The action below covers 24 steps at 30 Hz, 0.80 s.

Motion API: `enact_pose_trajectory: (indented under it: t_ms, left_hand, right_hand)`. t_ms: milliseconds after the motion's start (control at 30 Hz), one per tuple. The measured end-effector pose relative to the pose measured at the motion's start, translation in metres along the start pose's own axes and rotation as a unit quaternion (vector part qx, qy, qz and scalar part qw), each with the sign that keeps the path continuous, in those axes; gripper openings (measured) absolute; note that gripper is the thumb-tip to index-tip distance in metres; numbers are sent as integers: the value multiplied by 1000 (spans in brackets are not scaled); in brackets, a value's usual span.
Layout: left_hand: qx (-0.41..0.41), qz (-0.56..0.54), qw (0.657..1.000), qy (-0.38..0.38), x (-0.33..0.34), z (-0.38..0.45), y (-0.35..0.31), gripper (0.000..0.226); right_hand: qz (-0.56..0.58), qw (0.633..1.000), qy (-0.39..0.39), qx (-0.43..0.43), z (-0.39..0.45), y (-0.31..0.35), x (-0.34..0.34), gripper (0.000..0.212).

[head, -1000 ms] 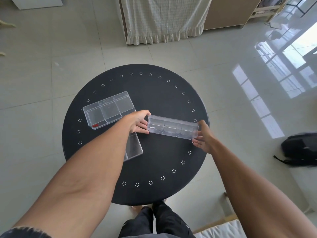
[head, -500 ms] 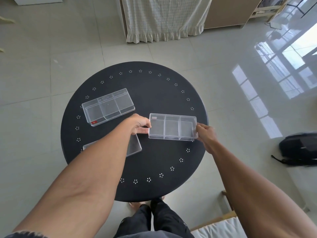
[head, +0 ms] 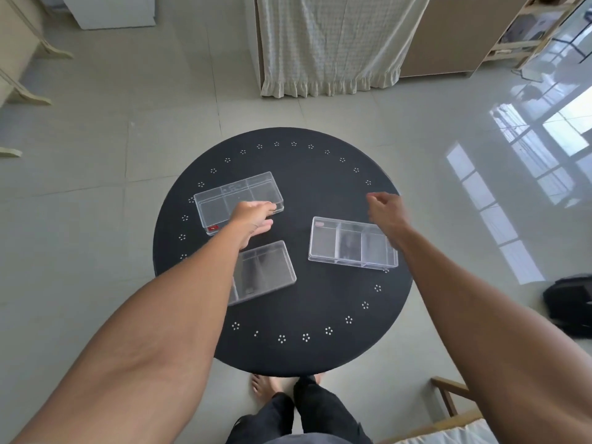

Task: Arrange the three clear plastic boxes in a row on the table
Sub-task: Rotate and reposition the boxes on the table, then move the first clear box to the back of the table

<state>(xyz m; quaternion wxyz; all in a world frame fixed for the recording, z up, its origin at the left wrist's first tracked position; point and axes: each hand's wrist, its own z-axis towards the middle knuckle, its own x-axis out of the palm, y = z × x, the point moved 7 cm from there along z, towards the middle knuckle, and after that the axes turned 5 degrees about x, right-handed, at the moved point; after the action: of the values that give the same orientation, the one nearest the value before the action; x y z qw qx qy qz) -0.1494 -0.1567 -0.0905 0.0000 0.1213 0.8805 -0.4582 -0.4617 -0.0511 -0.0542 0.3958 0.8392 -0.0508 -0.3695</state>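
**While two boxes sit crooked, grab the far one square**

Since the round black table [head: 320,354] has plenty of room, I'd line everything up with the right box [head: 352,243], which lies flat at the right and looks fairly straight. The near box [head: 266,270] is tilted, partly under the left forearm. The far-left box [head: 238,197] is angled too. The left hand [head: 253,219], fingers loosely spread and holding nothing, rests at its near edge. The right hand [head: 386,213] hovers half-curled, empty. Probably best to pinch both short ends so it doesn't skid.
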Motion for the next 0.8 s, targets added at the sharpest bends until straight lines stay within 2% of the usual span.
enact_pose_trajectory:
  t_ms: [133,300,400,533,600,633,733,800]
  left_hand:
    - [12,-25,998,-55,-60,-5,-4,26]
    - [0,-39,983,-179,-136,-7,3,26]
    - [-28,-31,971,-234,-169,-5,14,22]
    - [-93,-39,976,-192,-179,9,35,54]
    - [-114,-43,979,-164,-175,18,40,62]
    - [-119,-44,980,-154,-172,23,41,65]
    - [-129,-56,981,-132,-164,35,40,72]
    - [-137,-54,982,-117,-155,44,38,70]
  right_hand:
    - [63,994,84,4,-8,30,56,40]
    - [44,986,162,-10,-12,59,121,26]
    - [23,982,190,1,-2,69,150,38]
    - [-42,979,200,18,20,79,177,55]
    - [-59,976,205,31,32,81,190,61]
    - [-56,974,214,42,35,83,197,59]
    - [-52,967,241,66,41,90,218,39]
    - [-52,964,252,72,48,91,226,46]
